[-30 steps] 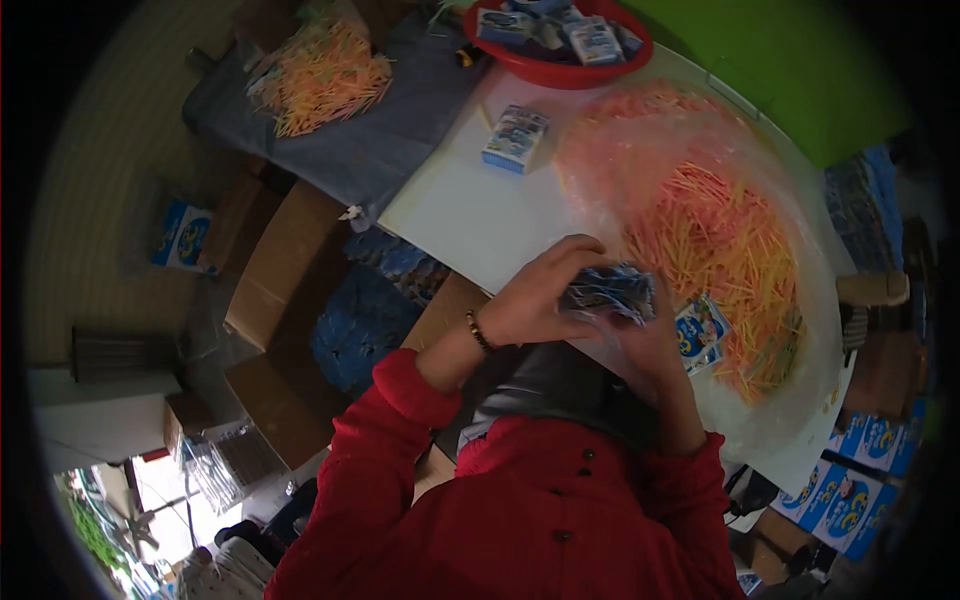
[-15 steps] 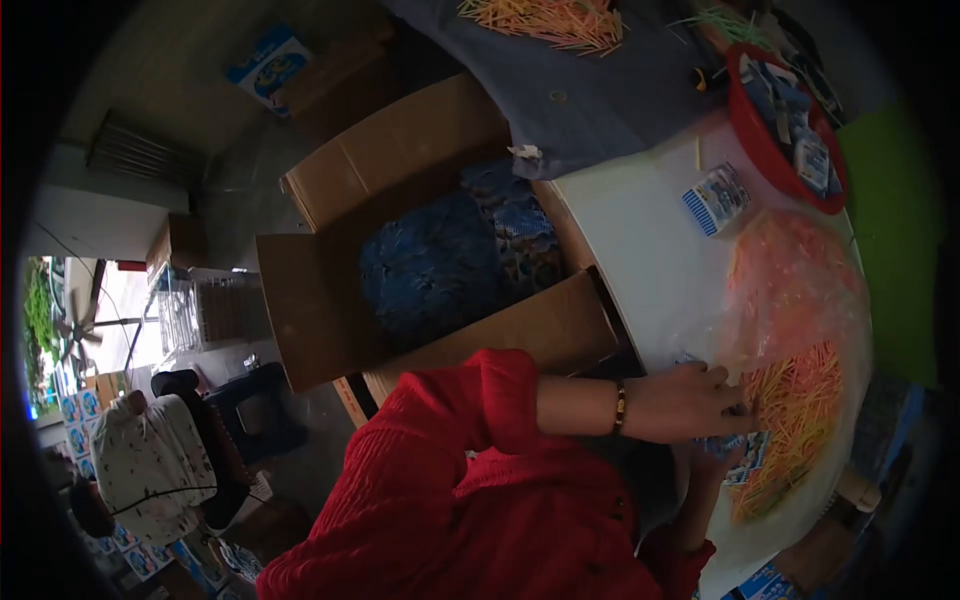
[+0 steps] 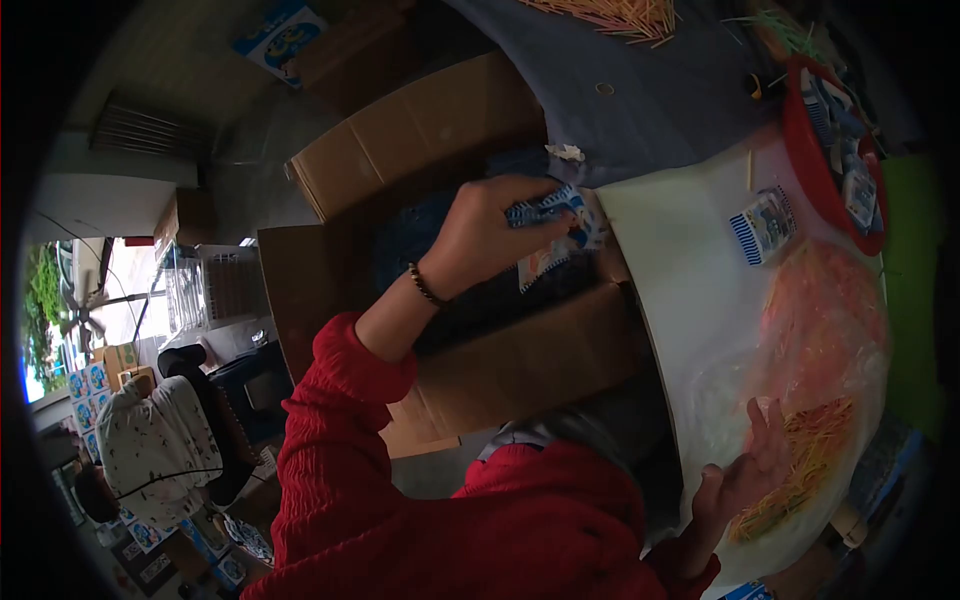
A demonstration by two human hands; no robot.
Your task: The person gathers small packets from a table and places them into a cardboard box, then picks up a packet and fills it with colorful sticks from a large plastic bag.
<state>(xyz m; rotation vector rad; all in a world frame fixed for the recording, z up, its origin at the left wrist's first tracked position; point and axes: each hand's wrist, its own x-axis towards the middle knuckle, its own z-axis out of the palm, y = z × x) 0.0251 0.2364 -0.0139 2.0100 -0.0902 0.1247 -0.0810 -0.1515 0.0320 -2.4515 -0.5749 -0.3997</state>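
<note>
My left hand, with a beaded bracelet at its wrist, pinches small blue-and-white printed packets with striped edges. They hang over an open cardboard box, whose dark blue contents are partly covered by my hand and arm. At the right, my right hand is open with fingers spread and nothing in it. It is beside a clear plastic bag of thin orange, yellow and pink sticks, which lies on the white table.
A striped packet lies on the table near a red basin of similar packets. Grey cloth covers a surface behind, with more sticks on it. A person in a patterned top sits at the far left.
My left hand has swung left from the bag of sticks to above the box, carrying packets. My right hand has let go and opened beside the bag. The view has shifted slightly.
</note>
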